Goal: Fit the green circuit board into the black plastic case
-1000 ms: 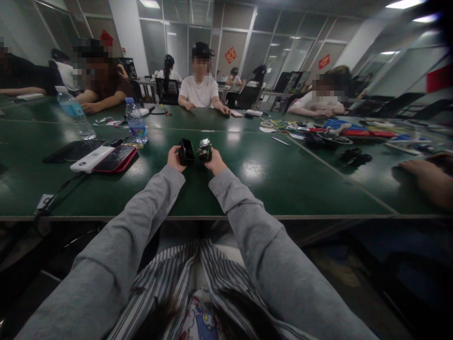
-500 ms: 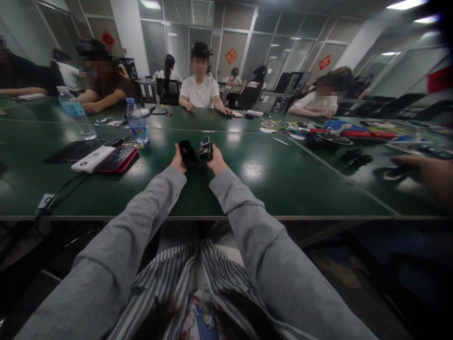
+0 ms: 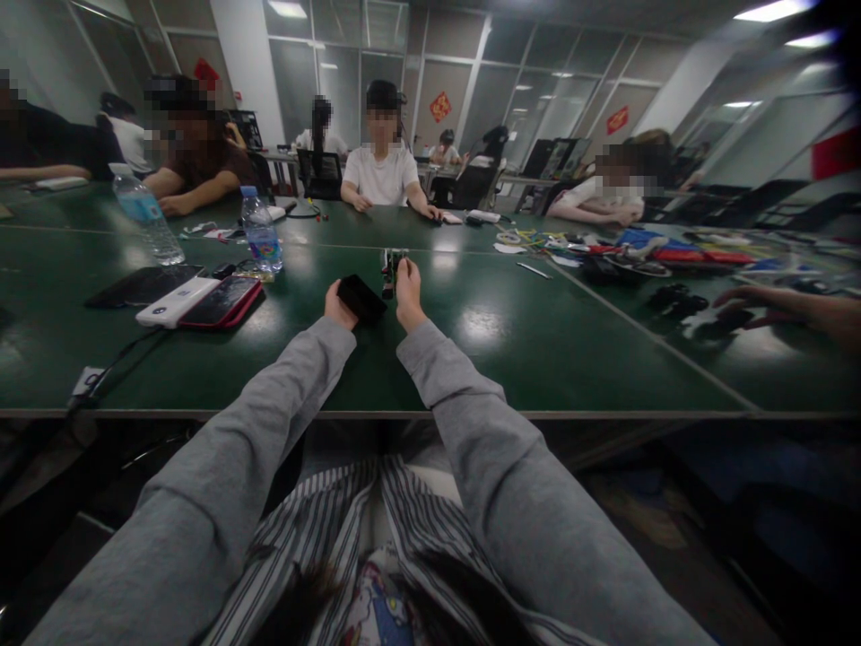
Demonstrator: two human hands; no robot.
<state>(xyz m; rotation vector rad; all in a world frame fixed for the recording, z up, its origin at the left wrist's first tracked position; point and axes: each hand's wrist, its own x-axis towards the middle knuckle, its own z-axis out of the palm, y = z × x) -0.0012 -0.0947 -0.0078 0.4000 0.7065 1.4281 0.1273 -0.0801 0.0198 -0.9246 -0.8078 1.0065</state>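
Both of my hands are just above the green table (image 3: 538, 368), close together in front of me. My left hand (image 3: 340, 306) is closed round the side of a flat black box-like piece (image 3: 361, 300), tilted, with its dark face up; its exact kind does not show. In my right hand (image 3: 407, 289) is a small circuit board (image 3: 388, 273) with green, silver and dark parts, gripped between thumb and fingers. A narrow gap separates the board from the black piece. My palm and fingers hide part of the board.
At left stand two water bottles (image 3: 261, 231), near a white power bank (image 3: 178, 302) and a red-cased phone (image 3: 221, 301). A pen (image 3: 534, 270) and a pile of cables (image 3: 531, 239) lie at right. Another person's hand (image 3: 773, 305) touches dark items there. Several people sit around.
My right hand has turned and lifted the circuit board more upright. My left hand has tilted the black piece slightly. At right, the other person's hand has moved over the dark items.
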